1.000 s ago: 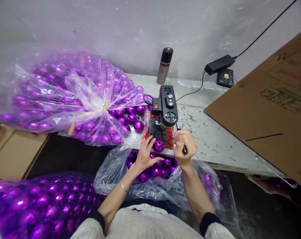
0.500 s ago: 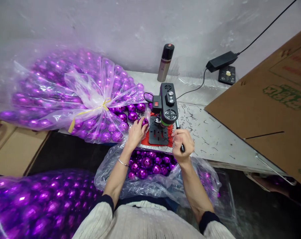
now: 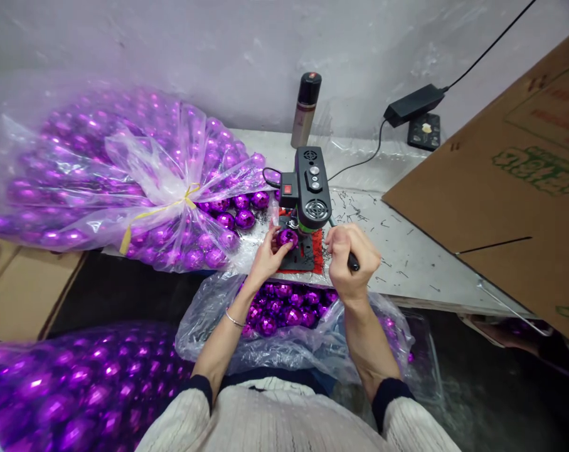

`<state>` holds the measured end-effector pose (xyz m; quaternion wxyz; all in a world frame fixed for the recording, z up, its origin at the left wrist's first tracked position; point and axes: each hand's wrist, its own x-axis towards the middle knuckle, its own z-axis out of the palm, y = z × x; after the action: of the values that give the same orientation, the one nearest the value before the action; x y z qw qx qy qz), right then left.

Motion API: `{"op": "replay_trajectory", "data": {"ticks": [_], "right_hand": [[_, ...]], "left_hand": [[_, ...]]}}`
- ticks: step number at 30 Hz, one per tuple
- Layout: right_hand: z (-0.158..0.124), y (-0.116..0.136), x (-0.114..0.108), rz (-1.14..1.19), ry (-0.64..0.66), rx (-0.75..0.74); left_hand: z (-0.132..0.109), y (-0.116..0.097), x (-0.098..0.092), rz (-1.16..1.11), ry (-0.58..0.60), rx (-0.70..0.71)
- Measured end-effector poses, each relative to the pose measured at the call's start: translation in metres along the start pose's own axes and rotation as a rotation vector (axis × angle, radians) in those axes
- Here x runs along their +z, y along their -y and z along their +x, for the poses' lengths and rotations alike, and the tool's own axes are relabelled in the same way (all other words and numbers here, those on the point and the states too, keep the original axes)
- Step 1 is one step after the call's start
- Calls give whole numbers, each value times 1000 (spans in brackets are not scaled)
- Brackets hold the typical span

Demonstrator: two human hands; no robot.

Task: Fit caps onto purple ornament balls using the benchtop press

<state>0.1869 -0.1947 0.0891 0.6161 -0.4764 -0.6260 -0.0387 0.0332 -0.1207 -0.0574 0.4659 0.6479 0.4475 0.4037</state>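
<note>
My left hand point(image 3: 267, 256) pinches a shiny purple faceted bauble point(image 3: 288, 238) just under the head of a small black bench drill press point(image 3: 313, 182). The bauble is over the machine's dark slotted base plate point(image 3: 299, 260), which lies on a red mat point(image 3: 317, 248). On the machine's right side, my right hand point(image 3: 352, 256) is wrapped round the black-tipped lever handle point(image 3: 354, 262). The machine's lower tip is hidden behind its head. Several loose purple baubles point(image 3: 244, 218) lie on the bench to the left of my left hand.
A tied clear bag of purple baubles point(image 3: 138, 182) fills the bench's left side. Below the edge hangs an open plastic bag point(image 3: 218, 320) of baubles. A spray can point(image 3: 305, 110), a power adapter point(image 3: 414, 105) and a cardboard box point(image 3: 514, 169) stand behind and right. Dark shavings litter the bench.
My left hand has carried the bauble right, from beside the base plate to beneath the machine's head. My right hand stays on the lever, which looks slightly turned. The view has shifted a little.
</note>
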Motion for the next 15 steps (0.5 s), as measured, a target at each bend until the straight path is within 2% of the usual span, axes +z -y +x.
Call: {"op": "replay_trajectory", "data": {"ticks": [4,7,12,15], "right_hand": [[-1,0,-1,-21,5,-4],[-3,-1,-2,-44,20,-24],[-6,-2,-3,-70,25,-78],[-7,-2,-3,-71,23,-82]], "left_hand": [[-4,-1,4,206,-7,127],[-4,-1,3,275,-31,196],[-6,-3,4,323,-28,324],[-10,-3,9,269,5,325]]}}
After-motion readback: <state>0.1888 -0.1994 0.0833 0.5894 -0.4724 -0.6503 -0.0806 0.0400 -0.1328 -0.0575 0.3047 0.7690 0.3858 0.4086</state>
